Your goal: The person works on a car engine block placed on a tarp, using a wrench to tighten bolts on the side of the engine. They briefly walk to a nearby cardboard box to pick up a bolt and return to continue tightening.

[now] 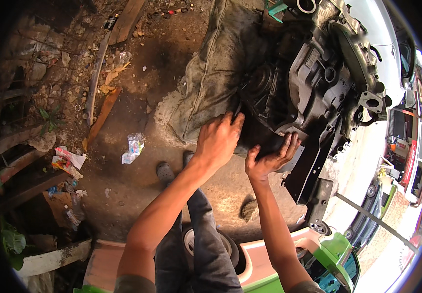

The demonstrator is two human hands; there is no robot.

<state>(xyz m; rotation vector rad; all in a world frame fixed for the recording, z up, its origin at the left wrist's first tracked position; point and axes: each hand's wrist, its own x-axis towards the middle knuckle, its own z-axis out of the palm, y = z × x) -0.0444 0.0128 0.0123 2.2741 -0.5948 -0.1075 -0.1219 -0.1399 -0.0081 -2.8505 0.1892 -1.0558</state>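
Note:
A large greasy dark engine block (313, 83) lies on a dirty grey padded sack (211, 73) on the dirt ground. My left hand (218, 136) rests palm down on the block's near dark edge where it meets the sack, fingers together. Just to its right, my right hand (269, 158) presses against the underside of the block next to a black metal bracket (313, 166), fingers spread and curled on the metal. Neither hand holds a loose object.
Dirt ground with litter: a crumpled plastic wrapper (134, 146), wooden planks (101, 117), stones and scraps at the left. My legs and a grey shoe (164, 172) are below. A green and pink vehicle body (328, 254) is at the bottom, with a road and vehicles at the right.

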